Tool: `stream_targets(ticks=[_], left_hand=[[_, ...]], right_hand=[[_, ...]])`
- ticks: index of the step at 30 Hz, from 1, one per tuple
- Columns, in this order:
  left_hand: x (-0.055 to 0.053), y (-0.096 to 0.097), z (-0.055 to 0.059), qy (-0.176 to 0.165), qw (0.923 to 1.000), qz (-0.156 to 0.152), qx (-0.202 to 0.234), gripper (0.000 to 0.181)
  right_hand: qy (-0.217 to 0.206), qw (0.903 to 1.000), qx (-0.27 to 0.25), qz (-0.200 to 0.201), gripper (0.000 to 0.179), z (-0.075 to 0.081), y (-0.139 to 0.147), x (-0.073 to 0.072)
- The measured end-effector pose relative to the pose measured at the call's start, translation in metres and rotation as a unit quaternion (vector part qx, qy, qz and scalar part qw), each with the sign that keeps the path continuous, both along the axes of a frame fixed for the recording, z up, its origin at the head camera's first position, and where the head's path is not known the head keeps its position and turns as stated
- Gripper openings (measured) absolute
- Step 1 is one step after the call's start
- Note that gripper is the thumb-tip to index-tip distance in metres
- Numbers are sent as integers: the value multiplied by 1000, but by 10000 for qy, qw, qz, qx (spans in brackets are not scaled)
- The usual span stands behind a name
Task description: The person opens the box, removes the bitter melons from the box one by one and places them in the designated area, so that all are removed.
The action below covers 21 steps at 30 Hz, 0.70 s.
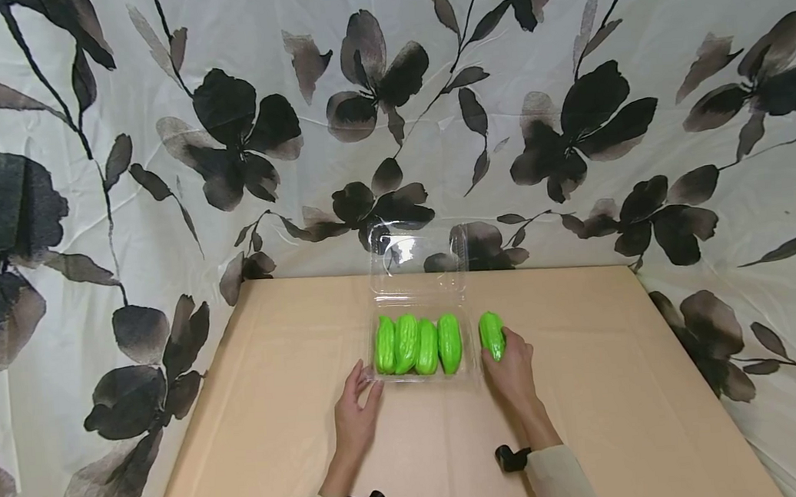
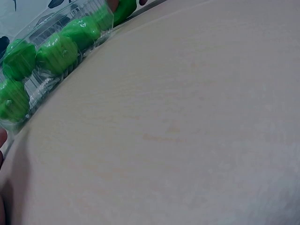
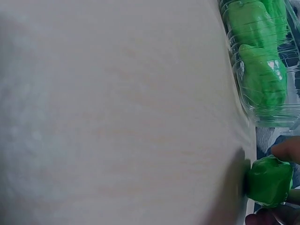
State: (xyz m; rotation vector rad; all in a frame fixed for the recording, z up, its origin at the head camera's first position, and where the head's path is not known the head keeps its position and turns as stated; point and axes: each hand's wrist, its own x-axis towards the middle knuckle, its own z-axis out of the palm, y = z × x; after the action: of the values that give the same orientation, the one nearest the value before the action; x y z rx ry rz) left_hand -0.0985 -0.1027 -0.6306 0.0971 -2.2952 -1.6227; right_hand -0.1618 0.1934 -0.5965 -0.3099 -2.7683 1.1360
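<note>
Right hand (image 1: 515,373): grip pinches one glossy green, elongated, cucumber-shaped piece (image 1: 491,334), just right of a clear plastic box (image 1: 468,344) on the tan worktop (image 1: 622,387). Four matching green pieces (image 1: 427,347) lie side by side inside; lid (image 1: 418,255) raised at far side. Left hand (image 1: 357,417): grip released, fingers at the box's near left corner.

Plastic container (image 3: 276,114) (glossy, ribbed)

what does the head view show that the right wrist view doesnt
Only the head view shows the left hand, at the near left corner of the box. Only the right wrist view shows the ribbed wall clearly. Both show the right hand holding one green vegetable outside the box, with others inside.
</note>
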Motion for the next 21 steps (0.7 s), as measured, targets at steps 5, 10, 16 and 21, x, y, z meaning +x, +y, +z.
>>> stream_targets(ticks=[5,10,16,21], left_hand=[[0,-1,1,4,10000,1,-10,57],[0,-1,1,58,10000,10,-2,58],[-2,-2,0,-73,10000,-36,35,57],[-1,-1,1,-109,9999,-39,108,58]], right_hand=[[80,10000,57,-18,68,-1,0,0],[137,9999,17,7,69,2,0,0],[137,9999,33,-7,68,5,3,-1],[439,9990,66,-59,64,11,4,-2]])
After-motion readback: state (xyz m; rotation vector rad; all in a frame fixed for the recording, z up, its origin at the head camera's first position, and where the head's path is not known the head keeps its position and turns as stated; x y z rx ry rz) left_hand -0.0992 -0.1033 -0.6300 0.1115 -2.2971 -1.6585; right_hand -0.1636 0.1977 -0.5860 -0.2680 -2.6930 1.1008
